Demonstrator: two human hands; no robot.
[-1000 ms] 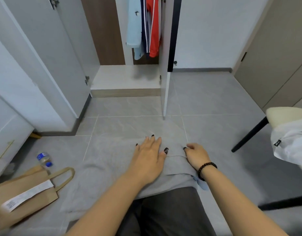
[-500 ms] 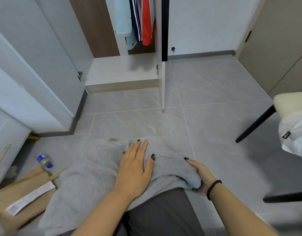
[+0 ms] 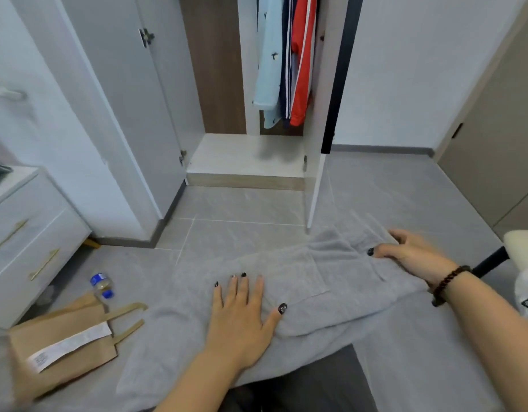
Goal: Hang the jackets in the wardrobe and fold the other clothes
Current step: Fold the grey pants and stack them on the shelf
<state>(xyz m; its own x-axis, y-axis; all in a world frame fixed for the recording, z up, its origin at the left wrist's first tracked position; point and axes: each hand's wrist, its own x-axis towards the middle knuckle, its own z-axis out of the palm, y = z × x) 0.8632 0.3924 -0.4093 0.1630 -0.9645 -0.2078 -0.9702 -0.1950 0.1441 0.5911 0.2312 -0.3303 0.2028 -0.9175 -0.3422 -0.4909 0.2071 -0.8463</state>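
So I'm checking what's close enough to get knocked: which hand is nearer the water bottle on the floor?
Left. The left hand lies flat on the grey garment, to the right of the bottle. The right hand grips the garment's far right end, much farther away.

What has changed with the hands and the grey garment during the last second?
The right hand moved out to the right, pulling the grey garment that it grips open across the floor. The left hand stayed flat on the cloth. The paper bag and bottle did not move.

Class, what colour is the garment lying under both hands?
Plain light grey garment, best seen in the head view.
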